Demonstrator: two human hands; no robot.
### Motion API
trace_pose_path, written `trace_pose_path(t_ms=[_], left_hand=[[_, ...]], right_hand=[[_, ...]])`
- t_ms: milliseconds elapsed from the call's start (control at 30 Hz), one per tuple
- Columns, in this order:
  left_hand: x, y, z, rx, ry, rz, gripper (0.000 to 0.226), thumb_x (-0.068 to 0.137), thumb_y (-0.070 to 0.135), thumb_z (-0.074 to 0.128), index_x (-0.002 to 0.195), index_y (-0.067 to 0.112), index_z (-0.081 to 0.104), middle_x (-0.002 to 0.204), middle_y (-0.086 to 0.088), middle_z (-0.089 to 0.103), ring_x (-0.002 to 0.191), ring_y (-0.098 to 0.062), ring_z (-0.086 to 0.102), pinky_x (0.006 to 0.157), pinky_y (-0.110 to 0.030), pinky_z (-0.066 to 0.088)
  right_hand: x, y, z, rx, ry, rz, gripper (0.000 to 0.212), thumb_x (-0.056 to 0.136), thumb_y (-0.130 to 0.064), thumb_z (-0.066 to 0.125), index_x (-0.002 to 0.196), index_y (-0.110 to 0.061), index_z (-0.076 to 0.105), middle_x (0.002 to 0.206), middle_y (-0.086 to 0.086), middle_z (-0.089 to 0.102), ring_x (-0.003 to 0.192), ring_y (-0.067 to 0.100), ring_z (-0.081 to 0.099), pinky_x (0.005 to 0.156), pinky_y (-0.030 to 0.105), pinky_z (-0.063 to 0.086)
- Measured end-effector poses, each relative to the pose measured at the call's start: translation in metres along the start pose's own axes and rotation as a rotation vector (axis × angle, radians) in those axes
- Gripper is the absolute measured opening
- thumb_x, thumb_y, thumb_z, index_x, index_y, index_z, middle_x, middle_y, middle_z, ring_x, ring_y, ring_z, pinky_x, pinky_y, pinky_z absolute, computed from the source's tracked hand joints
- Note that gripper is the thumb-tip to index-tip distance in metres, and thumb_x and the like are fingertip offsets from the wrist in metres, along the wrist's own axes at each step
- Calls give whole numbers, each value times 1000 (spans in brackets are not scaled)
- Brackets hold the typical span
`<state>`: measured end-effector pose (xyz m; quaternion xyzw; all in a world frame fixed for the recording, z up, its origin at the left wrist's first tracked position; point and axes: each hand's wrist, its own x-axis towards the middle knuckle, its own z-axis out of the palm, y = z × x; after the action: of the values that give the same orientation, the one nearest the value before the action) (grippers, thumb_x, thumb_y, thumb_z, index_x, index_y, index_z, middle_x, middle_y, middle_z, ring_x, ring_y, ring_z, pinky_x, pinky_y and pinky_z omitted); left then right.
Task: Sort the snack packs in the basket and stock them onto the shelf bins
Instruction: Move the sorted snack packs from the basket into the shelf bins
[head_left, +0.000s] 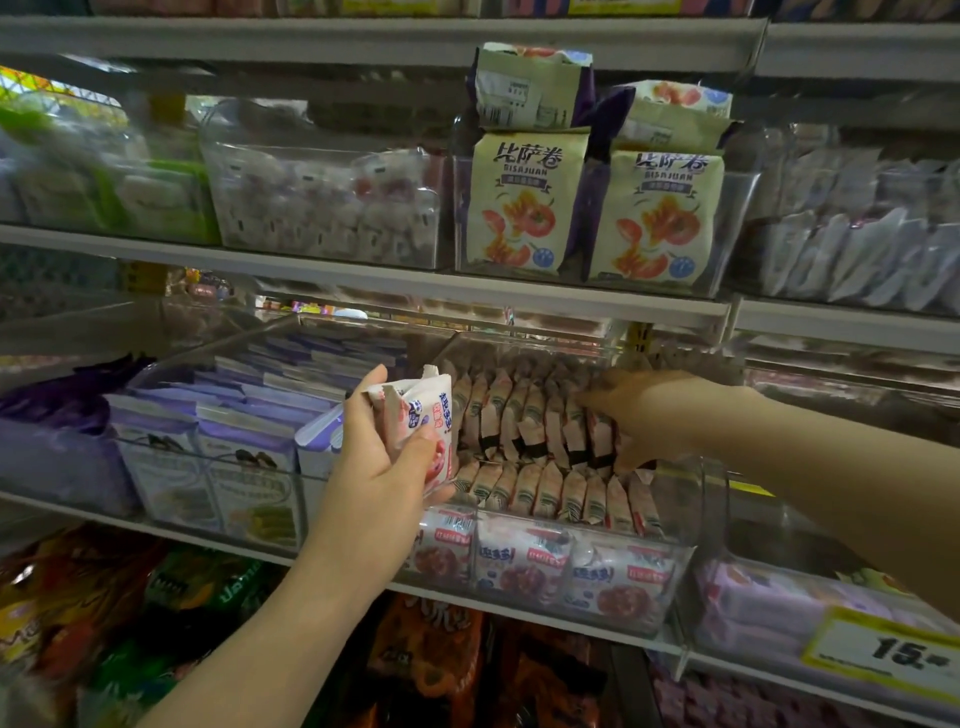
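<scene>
My left hand (382, 462) grips a small bunch of white and red snack packs (421, 415) at the left edge of a clear shelf bin (698, 499) on the middle shelf. The bin is filled with rows of the same white and red packs (540, 457) standing on edge. My right hand (641, 415) reaches into the bin from the right, its fingers pressed against the upright packs in the back row. The basket is out of view.
A bin of purple and white packs (228, 441) sits left of the hands. Above, a clear bin holds cream tomato-print bags (524, 202). More bins flank both shelves. Orange and green bags fill the lower shelf (431, 654). A yellow price tag (893, 654) hangs at lower right.
</scene>
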<state>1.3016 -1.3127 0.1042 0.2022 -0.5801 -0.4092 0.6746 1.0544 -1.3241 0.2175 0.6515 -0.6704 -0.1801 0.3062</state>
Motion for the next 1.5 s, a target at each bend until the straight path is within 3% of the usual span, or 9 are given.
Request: trace_pose_path(t_ms=[167,367,533,667,767,867,1033,1300,1500], left_hand=[[7,2,6,19,3,-28,56,99,17,49,135,54,28,138,6,46,107,-19,63,67,-26,59],[11,2,6,-23,-12,-26,55,98,17,50,125,62,32,141,6,45,108,-19,62,66,-25,58],[14,4,7,-51,28,-47,53,99,15,49,133,52,31,132,8,53,101,-16,66,64,-26,58],[15,13,-1,-105,29,-91,52,99,17,49,129,55,31,133,4,53,104,-19,66,69,-35,60],[16,20,-3,-168,-20,-202,52,99,21,48,140,46,29,129,-6,58,100,-26,69,75,-45,60],[15,26,4,-255,-89,-324,39,99,23,46,138,27,41,110,-10,71,94,-28,71,81,-51,56],[16,28,11,-415,-103,-430,35,97,31,45,126,13,56,109,-16,71,95,-28,70,68,-39,60],[26,48,-5,380,-167,-304,47,98,47,40,138,23,47,130,-5,61,106,-18,64,94,-39,52],[34,41,-43,985,-68,174,43,96,30,52,138,30,45,134,7,49,114,-5,49,91,-21,34]], right_hand=[[11,-4,-6,69,63,24,53,89,-21,62,138,-17,43,128,8,55,109,27,58,89,38,53],[6,10,2,76,67,6,77,69,-68,67,130,-23,51,120,0,60,102,23,60,82,36,55],[14,4,-1,27,109,42,37,90,-43,57,119,-20,61,110,3,63,92,25,62,77,37,56],[3,2,-16,0,193,28,45,88,-53,55,119,-20,61,98,-2,62,87,20,60,77,35,56],[-18,-22,-26,385,515,-165,67,78,-64,57,137,-42,36,131,-4,53,104,9,56,84,27,52],[-38,-61,-38,950,419,-476,91,72,-56,70,141,-57,11,148,-20,22,119,3,48,93,22,49],[-39,-92,-41,1182,512,-540,69,77,-30,78,136,-36,44,143,-14,27,129,1,36,104,29,43],[-19,-82,-51,1131,520,-393,57,75,-42,76,127,-30,57,139,-8,40,128,4,40,107,26,37],[16,-97,-62,936,315,-410,30,73,-42,77,97,-25,71,87,-18,59,74,-1,55,60,8,44]])
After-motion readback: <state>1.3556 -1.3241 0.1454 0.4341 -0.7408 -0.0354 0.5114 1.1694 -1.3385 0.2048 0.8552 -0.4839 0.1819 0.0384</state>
